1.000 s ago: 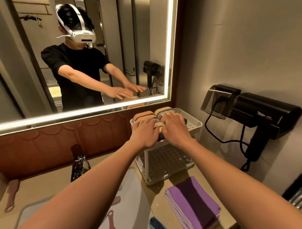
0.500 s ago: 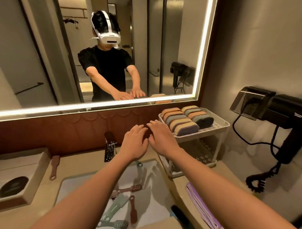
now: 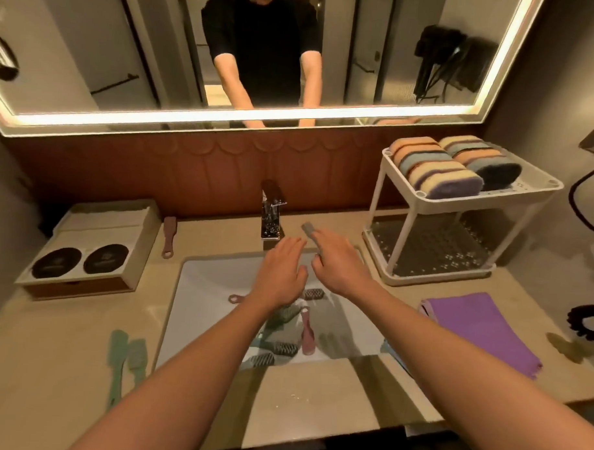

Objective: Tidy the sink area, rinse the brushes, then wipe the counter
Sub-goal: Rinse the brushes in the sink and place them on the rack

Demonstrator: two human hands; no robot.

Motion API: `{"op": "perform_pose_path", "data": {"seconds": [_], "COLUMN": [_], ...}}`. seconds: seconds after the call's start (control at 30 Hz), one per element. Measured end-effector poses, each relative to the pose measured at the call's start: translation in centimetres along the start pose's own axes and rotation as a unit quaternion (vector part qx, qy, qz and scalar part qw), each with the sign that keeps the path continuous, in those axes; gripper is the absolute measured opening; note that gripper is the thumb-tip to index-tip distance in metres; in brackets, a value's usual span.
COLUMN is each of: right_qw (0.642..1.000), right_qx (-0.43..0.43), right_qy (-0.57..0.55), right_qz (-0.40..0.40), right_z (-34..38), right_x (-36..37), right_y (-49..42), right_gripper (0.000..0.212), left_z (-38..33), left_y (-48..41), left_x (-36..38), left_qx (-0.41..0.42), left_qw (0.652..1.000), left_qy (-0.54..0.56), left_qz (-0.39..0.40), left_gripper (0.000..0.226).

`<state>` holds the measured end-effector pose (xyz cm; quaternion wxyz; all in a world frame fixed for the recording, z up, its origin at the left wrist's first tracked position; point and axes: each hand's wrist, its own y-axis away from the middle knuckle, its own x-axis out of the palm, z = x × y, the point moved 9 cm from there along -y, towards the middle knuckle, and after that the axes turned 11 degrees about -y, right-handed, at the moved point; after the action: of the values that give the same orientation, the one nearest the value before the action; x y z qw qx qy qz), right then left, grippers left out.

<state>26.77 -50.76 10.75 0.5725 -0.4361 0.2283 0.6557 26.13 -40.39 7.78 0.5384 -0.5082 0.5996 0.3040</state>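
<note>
Both hands hover palm down over the back half of the sink (image 3: 206,289), side by side and holding nothing. The left hand (image 3: 282,274) has its fingers (image 3: 293,248) straight and close together, pointing at the tap (image 3: 272,217) that stands behind the sink. The right hand (image 3: 338,260) has its fingers (image 3: 329,237) straight and slightly apart. Their tips reach a small grey brush (image 3: 309,230) lying on the counter (image 3: 316,394) just behind the sink; whether they touch it I cannot tell.

Several brushes lie loose in the sink, partly hidden by the left forearm: a pink brush (image 3: 308,333) near the middle, a grey-bristled brush (image 3: 313,294) just behind it, and two more bristle heads (image 3: 284,348) toward the front edge. Left of the sink, two green brushes (image 3: 117,363) lie side by side on the counter. At the sink's back left corner rests another pink brush (image 3: 169,235), just beside a flat box (image 3: 86,247) with two dark round lids.

Right of the sink lies a folded purple cloth (image 3: 480,329). Behind it, to the sink's back right, stands a white two-tier rack (image 3: 458,203) with striped sponges (image 3: 439,166) packed on the top tier. A lit mirror (image 3: 126,50) hangs on the wall behind the sink
</note>
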Motion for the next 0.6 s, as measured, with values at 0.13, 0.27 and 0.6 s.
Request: {"op": "perform_pose_path", "data": {"seconds": [0.13, 0.27, 0.6], "right_qw": [0.999, 0.995, 0.957], "right_qx": [0.009, 0.020, 0.170], "right_qy": [-0.037, -0.054, -0.078], "right_qz": [0.026, 0.078, 0.223], "right_z": [-0.4, -1.3, -7.2], "right_x": [5.7, 11.3, 21.8], "right_y": [1.4, 3.0, 6.6], "right_gripper": [0.046, 0.046, 0.045], "left_z": [3.0, 5.7, 11.6], "left_y": [2.8, 5.6, 9.6], "left_x": [3.1, 5.8, 14.5], "left_qx": [-0.037, -0.083, -0.168], "left_qw": [0.999, 0.994, 0.964], "left_qy": [0.037, 0.077, 0.058], "left_qz": [0.004, 0.014, 0.198], "left_gripper": [0.054, 0.046, 0.042]}}
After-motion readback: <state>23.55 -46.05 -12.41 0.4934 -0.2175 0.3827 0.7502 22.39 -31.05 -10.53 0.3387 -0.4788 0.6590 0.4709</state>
